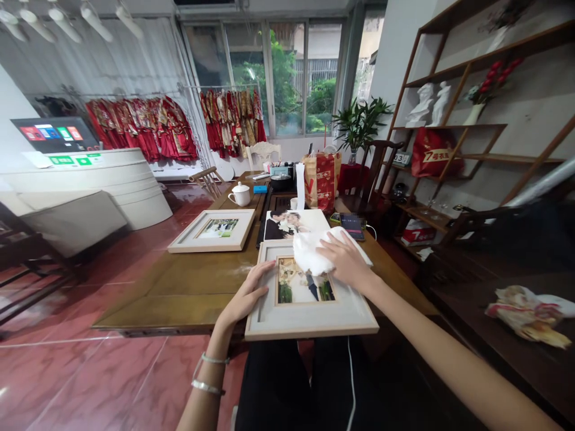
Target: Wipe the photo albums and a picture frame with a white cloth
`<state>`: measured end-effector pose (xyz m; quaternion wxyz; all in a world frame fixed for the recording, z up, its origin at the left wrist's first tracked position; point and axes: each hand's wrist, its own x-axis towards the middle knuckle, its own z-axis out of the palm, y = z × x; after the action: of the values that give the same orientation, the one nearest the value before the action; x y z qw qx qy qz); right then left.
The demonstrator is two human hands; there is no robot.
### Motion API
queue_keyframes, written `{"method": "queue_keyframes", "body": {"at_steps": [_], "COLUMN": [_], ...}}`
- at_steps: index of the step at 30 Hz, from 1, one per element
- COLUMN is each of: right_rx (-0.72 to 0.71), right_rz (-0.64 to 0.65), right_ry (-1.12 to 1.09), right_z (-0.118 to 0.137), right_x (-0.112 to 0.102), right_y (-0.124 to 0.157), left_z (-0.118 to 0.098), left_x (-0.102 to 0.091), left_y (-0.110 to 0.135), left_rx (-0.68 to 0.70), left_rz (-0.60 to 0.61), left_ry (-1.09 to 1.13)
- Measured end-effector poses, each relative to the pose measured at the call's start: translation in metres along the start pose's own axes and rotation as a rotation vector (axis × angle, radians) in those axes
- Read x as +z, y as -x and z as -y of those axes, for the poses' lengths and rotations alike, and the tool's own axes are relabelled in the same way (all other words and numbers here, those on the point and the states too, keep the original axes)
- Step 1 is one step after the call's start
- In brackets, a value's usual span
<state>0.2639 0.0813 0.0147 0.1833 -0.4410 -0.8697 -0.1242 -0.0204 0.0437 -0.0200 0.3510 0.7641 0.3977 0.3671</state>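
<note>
Nearest the camera, we see two silver bangles [208, 373] on the wearer's left wrist and a white cable [351, 383] running down across dark trousers. Just above, the left hand [245, 299] lies open, its fingers spread flat on the left border of a pale wooden picture frame [309, 317]. The frame rests on the near edge of a long wooden table [179, 287] and juts out over the lap. The right hand [348, 260] is also open, with the palm down and fingers stretched out. It presses a crumpled white cloth [309, 251] against the upper part of the frame's glass, covering part of the photograph. Just behind the frame lies an unframed print [281, 226], and a phone [353, 226] sits beside it to the right. To the left, well apart from the hands, a second frame [213, 230] lies flat on the table. Farther along we make out a white lidded cup [240, 194] and a red patterned gift bag [321, 179]. At the back, red embroidered garments [144, 129] hang on rails by the window, near a potted plant [359, 123]. On the right wall, open wooden shelving [449, 126] holds two small white busts [429, 103].
</note>
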Motion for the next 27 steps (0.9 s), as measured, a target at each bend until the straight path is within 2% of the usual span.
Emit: {"method": "queue_keyframes", "body": {"at_steps": [3,9,12,18,20,23,27], "right_rx": [0.064,0.057,0.019,-0.038,-0.068,-0.062,0.083], "right_rz": [0.159,0.202,0.239,0.303,0.306,0.257,0.170], "right_ry": [-0.114,-0.179,-0.236,-0.389,-0.393,-0.302,-0.079], "right_z": [-0.005,-0.003,0.012,0.060,0.070,0.067,0.034], "right_x": [0.006,0.004,-0.009,-0.053,-0.059,-0.050,-0.021], "right_y": [-0.008,-0.003,0.016,0.078,0.088,0.085,0.049], "left_z": [-0.001,0.005,0.006,0.001,0.000,0.001,0.005], "left_x": [0.001,0.002,0.003,0.004,0.003,0.002,0.000], "left_y": [0.001,0.001,0.001,0.001,0.001,0.002,0.002], "left_rx": [0.004,0.020,0.026,0.025,0.033,0.052,0.065], "left_rz": [0.001,-0.027,-0.039,-0.055,-0.042,-0.021,-0.001], "left_ry": [-0.016,-0.070,-0.078,-0.091,-0.093,-0.092,-0.090]}}
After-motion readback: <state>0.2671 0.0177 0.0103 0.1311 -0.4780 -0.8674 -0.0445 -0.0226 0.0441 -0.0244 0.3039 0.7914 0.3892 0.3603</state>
